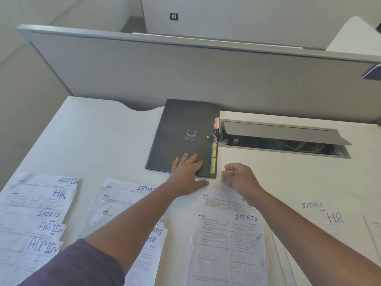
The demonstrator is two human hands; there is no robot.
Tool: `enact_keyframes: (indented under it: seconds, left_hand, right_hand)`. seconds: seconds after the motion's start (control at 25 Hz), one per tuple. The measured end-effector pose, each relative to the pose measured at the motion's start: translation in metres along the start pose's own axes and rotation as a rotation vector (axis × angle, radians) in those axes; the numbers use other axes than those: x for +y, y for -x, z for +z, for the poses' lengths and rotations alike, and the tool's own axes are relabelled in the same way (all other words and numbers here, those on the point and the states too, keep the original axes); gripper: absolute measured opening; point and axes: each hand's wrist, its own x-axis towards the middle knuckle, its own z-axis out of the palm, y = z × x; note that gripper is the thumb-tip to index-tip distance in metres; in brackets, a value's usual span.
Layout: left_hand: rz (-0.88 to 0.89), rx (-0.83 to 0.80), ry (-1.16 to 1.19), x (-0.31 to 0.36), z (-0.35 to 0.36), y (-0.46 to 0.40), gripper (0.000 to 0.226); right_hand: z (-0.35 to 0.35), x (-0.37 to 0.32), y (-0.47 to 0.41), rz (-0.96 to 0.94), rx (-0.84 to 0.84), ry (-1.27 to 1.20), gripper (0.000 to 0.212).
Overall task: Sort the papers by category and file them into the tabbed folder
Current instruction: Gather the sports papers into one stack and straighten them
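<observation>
A black tabbed folder with a blue smiley lies closed on the white desk, its coloured tabs marked ADMIN, HR and SPORTS along the right edge. My left hand rests flat on the folder's near corner, fingers straight. Just right of the folder, my right hand hovers over the desk with its fingers curled, holding nothing I can see. Several papers marked ADMIN, HR and SPORTS lie spread along the near desk: a left stack, a middle stack and a sheet marked SPORTS under my right forearm.
A grey partition stands behind the desk. To the right of the folder, a cable box in the desk has its lid propped open. More sheets marked SPORTS and HR lie at the far right.
</observation>
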Motion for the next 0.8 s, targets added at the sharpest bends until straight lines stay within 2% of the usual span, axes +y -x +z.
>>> enact_keyframes:
  seconds: [0.12,0.28,0.56,0.68,0.8]
  left_hand:
    - [0.041,0.045,0.078,0.001,-0.001,0.047,0.075]
    - [0.057,0.024,0.125,0.000,0.015,0.113,0.074]
    - [-0.007,0.072,0.411,0.015,0.080,0.187,0.072]
    - [-0.009,0.096,0.383,0.029,0.105,0.213,0.073]
    - [-0.030,0.061,0.161,0.036,0.131,0.235,0.087]
  right_hand:
    - [-0.017,0.019,0.036,-0.015,-0.040,0.015,0.026]
    - [-0.034,0.045,0.093,-0.008,-0.051,-0.074,0.019]
    - [-0.050,0.104,0.171,0.061,0.056,-0.215,0.027]
    - [-0.058,0.132,0.191,0.086,0.105,-0.225,0.027]
    - [-0.064,0.153,0.206,0.105,0.120,-0.181,0.024]
